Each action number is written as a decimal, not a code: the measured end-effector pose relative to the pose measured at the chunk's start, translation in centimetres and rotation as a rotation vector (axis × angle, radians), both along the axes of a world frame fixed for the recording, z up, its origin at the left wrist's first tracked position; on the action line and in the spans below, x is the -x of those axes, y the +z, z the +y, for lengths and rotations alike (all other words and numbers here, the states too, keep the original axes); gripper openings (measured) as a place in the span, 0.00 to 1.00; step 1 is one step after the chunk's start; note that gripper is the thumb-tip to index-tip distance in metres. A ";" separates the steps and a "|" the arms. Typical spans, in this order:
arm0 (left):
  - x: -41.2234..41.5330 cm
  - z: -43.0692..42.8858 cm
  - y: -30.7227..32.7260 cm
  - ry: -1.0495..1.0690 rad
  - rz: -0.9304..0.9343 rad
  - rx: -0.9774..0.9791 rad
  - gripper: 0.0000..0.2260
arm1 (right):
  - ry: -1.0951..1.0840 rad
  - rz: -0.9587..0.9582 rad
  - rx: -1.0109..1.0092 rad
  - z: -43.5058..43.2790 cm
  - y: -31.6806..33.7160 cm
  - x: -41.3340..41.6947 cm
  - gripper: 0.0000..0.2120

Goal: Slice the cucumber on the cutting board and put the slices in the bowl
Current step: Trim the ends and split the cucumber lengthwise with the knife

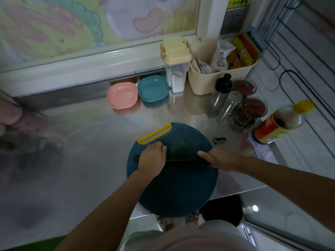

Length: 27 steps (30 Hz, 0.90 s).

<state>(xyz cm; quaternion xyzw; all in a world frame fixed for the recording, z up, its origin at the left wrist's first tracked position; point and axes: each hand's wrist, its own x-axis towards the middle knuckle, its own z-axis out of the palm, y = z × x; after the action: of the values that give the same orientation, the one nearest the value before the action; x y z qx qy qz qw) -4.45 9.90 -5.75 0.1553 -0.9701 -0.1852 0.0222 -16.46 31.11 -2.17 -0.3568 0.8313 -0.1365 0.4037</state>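
- Now the cucumber [136, 157] lies on the round blue cutting board [174, 192]. I can only see its dark end poking out. The rest is hidden and the light is dim.
- My left grip [152, 158] sits on top of the cucumber, with its fingers curled over it to hold it down.
- My right grip [219, 159] is closed around the handle of a knife [186, 160]. The blade reaches across the board toward the left grip.
- I can't tell if the blade is touching the cucumber.
- A little cut end piece [219, 140] lies on the bench [81, 142], just beside the board on the right.
- I see no slices on the board, so I think the slicing has only just begun.
- A pink bowl [121, 96] and a blue bowl [153, 88] sit side by side at the back, well apart from the board. I see no slices in them, so all the filling is still to do.
- The bench is shiny metal.
- On the right stand shakers and jars [235, 105], a brown bottle with a yellow cap [279, 124] and a cream basket of packets [204, 87].
- Behind the bowls is a window with a cartoon picture [90, 24].
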 end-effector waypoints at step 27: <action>-0.9 0.6 -2.7 0.028 0.135 0.148 0.14 | 0.364 0.880 0.514 0.9 -4.8 -2.9 0.16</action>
<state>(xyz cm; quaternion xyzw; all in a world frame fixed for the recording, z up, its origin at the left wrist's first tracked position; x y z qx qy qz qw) -3.55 10.55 -8.45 0.1542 -0.9751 -0.1229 0.1014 -13.53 32.00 -7.02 -0.6058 0.7864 -0.1010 -0.0661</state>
